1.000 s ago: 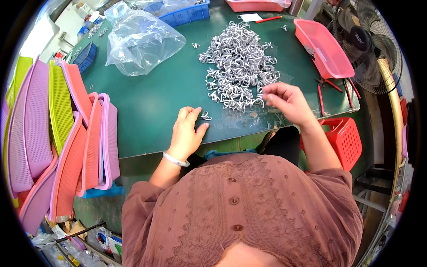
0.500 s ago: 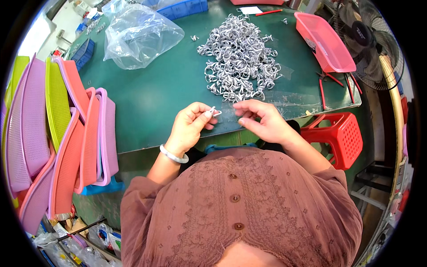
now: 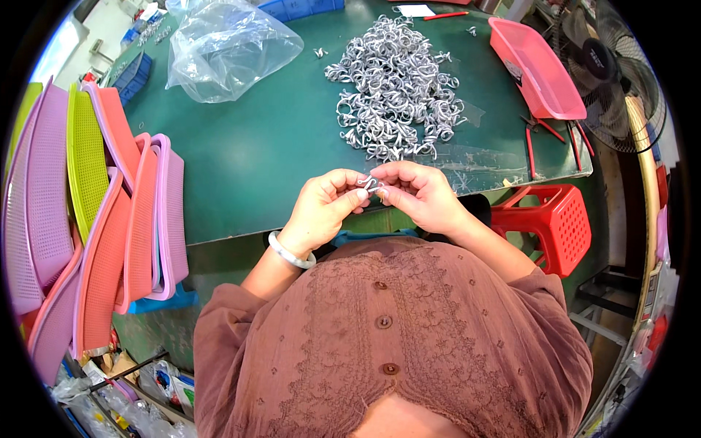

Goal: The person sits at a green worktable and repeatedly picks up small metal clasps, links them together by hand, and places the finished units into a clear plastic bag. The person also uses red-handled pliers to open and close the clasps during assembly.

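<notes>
A small silver metal piece (image 3: 370, 184) was pinched between the fingers (image 3: 342, 177) of the left hand (image 3: 319, 209) and right hand (image 3: 431, 201), near the edge of the green table (image 3: 248, 160). Beyond lay a heap of silver rings (image 3: 398, 87); a fan (image 3: 599, 60) and red stool (image 3: 571, 230) stood rightward.

A person at the near edge of the table (image 3: 234, 175) wears a reddish-brown blouse (image 3: 292, 358), three round, darker buttons (image 3: 384, 322) down its front. Tonal embroidery (image 3: 328, 321) trails in scalloped, floral bands on either side of them, with small diamond motifs (image 3: 471, 282) scattered beyond. Loose sleeves (image 3: 232, 317) leave the forearms bare. A smooth, pale bangle (image 3: 290, 257) sits behind the left hand (image 3: 321, 208); the right hand (image 3: 423, 196) is unadorned. Dark legwear (image 3: 477, 208) shows below the table's near edge.
</notes>
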Demonstrator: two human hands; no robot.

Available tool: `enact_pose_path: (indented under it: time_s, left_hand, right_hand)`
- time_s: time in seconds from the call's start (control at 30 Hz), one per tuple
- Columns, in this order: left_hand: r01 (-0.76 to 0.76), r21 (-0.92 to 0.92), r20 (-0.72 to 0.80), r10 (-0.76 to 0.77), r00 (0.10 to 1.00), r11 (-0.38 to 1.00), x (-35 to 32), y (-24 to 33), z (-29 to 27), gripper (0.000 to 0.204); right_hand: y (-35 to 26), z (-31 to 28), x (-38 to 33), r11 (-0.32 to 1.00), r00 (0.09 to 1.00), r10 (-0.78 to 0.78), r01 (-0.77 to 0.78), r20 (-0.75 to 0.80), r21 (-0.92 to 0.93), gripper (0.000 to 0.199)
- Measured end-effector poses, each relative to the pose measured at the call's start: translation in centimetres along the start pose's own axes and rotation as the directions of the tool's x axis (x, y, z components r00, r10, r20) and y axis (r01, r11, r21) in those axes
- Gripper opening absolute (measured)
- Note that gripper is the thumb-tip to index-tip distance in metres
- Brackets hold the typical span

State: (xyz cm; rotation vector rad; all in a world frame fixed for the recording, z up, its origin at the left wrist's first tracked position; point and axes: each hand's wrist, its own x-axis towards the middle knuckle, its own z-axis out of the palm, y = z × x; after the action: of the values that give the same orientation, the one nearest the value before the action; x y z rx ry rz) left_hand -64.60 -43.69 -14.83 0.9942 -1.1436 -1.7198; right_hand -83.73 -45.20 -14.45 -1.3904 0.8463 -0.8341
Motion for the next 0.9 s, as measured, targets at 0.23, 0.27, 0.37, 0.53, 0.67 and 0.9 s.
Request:
enact_pose_path:
  time_s: [0.23,0.27,0.37,0.53,0.67,0.9]
  left_hand:
    - [0.023,0.042,-0.018,-0.022,1.0,0.999,0.11,-0.12,-0.23,0.015]
    - [0.026,0.032,-0.019,-0.025,1.0,0.999,0.11,-0.1,-0.25,0.015]
    - [0.03,0.014,-0.029,-0.03,0.999,0.999,0.19,-0.27,-0.36,0.016]
    - [0.006,-0.011,-0.045,-0.007,0.999,1.0,0.27,-0.36,-0.31,0.016]
    - [-0.003,-0.02,-0.052,0.002,0.999,1.0,0.33,-0.46,-0.38,0.016]
    - [0.037,-0.094,-0.018,-0.039,0.999,0.995,0.04,0.14,-0.22,0.019]
  right_hand:
    - [0.26,-0.16,0.23,0.998,0.999,0.027,-0.029,0.02,0.057,0.025]
    - [0.32,-0.18,0.24,0.998,0.999,0.025,-0.027,0.022,0.059,0.025]
    - [0.35,-0.14,0.27,0.998,1.0,0.014,-0.015,0.022,0.069,0.025]
    - [0.34,-0.32,0.25,0.998,0.999,0.035,-0.036,0.012,0.055,0.023]
    - [0.1,-0.25,0.26,0.997,0.999,0.033,-0.033,0.002,0.067,0.02]
    - [-0.11,-0.25,0.6,0.91,0.972,-0.227,0.192,-0.056,-0.368,0.011]
